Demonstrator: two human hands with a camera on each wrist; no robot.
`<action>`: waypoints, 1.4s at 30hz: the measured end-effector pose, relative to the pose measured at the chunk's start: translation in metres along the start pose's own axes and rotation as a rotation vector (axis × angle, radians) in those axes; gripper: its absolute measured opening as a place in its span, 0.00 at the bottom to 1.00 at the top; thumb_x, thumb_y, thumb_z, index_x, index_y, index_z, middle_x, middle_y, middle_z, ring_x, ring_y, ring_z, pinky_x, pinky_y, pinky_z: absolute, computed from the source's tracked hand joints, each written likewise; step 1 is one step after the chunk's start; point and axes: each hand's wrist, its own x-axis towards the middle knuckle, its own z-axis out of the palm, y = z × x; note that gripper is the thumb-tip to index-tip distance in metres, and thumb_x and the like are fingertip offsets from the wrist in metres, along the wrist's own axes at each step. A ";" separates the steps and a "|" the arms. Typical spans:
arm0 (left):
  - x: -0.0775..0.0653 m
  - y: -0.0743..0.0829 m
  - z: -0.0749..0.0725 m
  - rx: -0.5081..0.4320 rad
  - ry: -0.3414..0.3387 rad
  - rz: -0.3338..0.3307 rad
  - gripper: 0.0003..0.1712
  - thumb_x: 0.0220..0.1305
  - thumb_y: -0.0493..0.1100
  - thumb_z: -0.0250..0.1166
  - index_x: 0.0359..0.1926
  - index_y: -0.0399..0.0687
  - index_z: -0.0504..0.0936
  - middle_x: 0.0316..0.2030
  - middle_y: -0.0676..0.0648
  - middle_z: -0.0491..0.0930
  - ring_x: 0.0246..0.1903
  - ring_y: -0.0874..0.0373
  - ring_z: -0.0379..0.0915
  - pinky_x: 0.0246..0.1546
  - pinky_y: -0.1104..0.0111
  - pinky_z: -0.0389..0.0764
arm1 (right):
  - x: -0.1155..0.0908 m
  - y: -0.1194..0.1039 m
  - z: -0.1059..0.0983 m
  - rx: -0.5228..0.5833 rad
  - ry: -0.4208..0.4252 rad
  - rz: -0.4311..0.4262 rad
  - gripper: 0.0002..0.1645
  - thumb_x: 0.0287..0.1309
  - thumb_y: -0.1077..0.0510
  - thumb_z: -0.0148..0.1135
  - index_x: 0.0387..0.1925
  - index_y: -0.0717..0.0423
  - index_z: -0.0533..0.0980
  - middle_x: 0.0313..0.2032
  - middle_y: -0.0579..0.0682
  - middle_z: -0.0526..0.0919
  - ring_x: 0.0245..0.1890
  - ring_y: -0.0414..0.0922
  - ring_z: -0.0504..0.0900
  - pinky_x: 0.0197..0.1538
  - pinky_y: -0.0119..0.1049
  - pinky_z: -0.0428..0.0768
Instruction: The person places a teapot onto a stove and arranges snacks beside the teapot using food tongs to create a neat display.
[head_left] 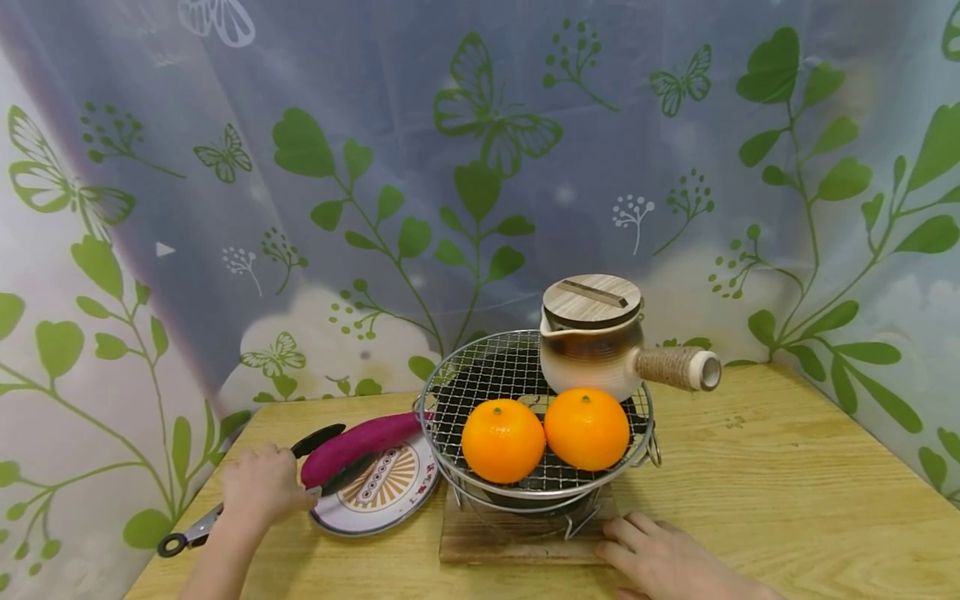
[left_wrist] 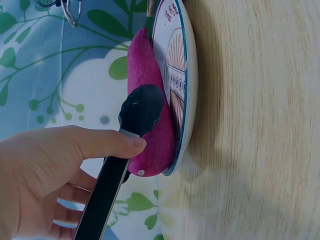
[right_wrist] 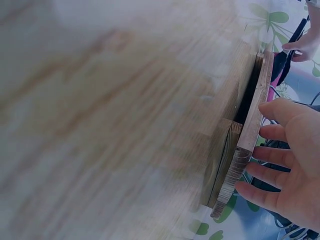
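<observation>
My left hand (head_left: 264, 485) grips a pair of black-tipped kitchen tongs (left_wrist: 102, 195), thumb along one arm. The tong heads lie on either side of a purple sweet potato (head_left: 360, 444), near its thick end. Beneath the sweet potato is a white patterned plate (head_left: 378, 522); its far tip reaches the rim of a round wire grill (head_left: 491, 375). With fingers spread and fairly straight, my right hand (head_left: 663, 554) rests at the right end of the wooden board (head_left: 517, 533) under the grill. In the right wrist view its fingertips are right at the board's edge.
Two oranges (head_left: 503, 442) sit side by side at the front of the grill. Behind them stands a clay teapot (head_left: 588, 358) with a wooden lid, its rope-wrapped handle (head_left: 667, 367) jutting right. A leaf-patterned curtain (head_left: 390, 167) hangs behind the wooden table (head_left: 787, 475).
</observation>
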 end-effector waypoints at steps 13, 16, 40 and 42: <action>-0.004 -0.001 0.005 0.003 0.030 -0.002 0.29 0.39 0.59 0.70 0.28 0.37 0.77 0.28 0.40 0.73 0.33 0.38 0.70 0.29 0.46 0.71 | 0.000 -0.001 0.002 0.003 -0.001 0.004 0.22 0.48 0.45 0.65 0.43 0.51 0.76 0.41 0.48 0.74 0.36 0.43 0.71 0.30 0.32 0.74; -0.006 -0.001 0.006 -0.008 0.038 -0.005 0.28 0.39 0.59 0.70 0.27 0.37 0.77 0.27 0.40 0.72 0.32 0.39 0.70 0.28 0.47 0.71 | 0.000 -0.001 0.003 0.002 0.000 0.004 0.22 0.48 0.45 0.65 0.43 0.50 0.76 0.40 0.48 0.74 0.36 0.43 0.71 0.30 0.32 0.75; -0.008 0.004 0.013 0.018 0.041 -0.002 0.25 0.38 0.59 0.72 0.23 0.41 0.77 0.24 0.42 0.72 0.31 0.38 0.72 0.29 0.45 0.71 | 0.000 -0.001 0.004 -0.008 0.051 -0.007 0.23 0.43 0.46 0.68 0.42 0.51 0.75 0.40 0.49 0.74 0.36 0.44 0.71 0.29 0.31 0.74; -0.007 0.004 0.014 0.013 0.049 -0.003 0.25 0.38 0.59 0.72 0.23 0.41 0.77 0.24 0.42 0.72 0.31 0.38 0.72 0.30 0.44 0.70 | 0.000 -0.001 0.004 -0.010 0.054 -0.007 0.24 0.43 0.46 0.68 0.42 0.51 0.75 0.40 0.49 0.74 0.36 0.44 0.71 0.29 0.31 0.74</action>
